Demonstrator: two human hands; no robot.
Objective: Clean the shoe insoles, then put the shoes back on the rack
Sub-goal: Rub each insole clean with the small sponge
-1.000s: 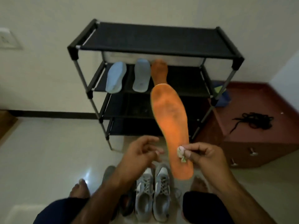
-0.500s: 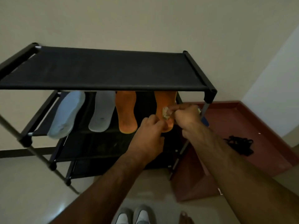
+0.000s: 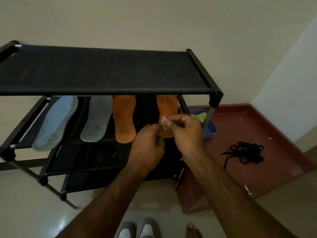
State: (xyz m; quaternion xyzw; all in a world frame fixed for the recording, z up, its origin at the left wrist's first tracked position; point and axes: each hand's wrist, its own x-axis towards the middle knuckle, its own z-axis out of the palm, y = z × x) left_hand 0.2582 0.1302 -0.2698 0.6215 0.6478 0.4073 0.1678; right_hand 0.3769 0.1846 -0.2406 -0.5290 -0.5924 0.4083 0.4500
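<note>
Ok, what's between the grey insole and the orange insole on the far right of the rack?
The other orange insole lies between the grey insole and the right orange insole, as the head view shows.

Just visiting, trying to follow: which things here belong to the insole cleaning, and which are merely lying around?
Part of the job: shoe rack, bluish insole, grey insole, left orange insole, right orange insole, pale wad pinched by right hand, grey shoes.

Just lying about: blue tub, black cord.
</note>
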